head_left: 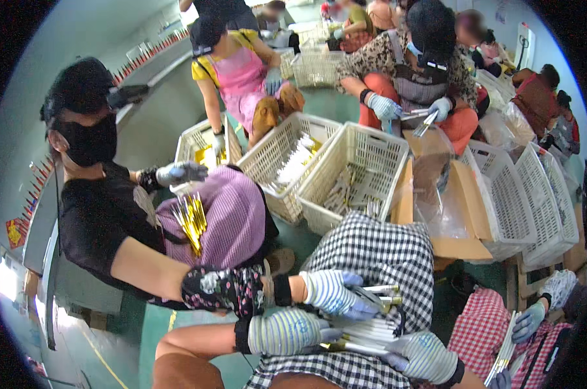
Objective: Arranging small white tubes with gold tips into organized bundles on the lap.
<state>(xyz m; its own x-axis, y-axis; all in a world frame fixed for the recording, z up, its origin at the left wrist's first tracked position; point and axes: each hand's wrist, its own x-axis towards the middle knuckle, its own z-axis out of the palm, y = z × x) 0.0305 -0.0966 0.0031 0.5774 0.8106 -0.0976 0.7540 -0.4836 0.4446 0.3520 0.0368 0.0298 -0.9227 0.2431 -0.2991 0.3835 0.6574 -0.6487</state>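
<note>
The left grip [287, 332] is placed at the gold-tipped left end of the white sticks [370, 329], whether pinching cannot be told, while above the checked cloth [306, 371] their long axis is directed rightward into the right grip [428, 358], the closer one, by which their right end is pinched.

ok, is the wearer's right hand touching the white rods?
Touching. The head view shows the right hand with fingers closed against the white rods at one end.

The right hand [426, 358] hid the right ends of the sticks [371, 332]; the lower edge cut off the checked apron [345, 365]; the rearmost people [357, 26] were blurred.
</note>
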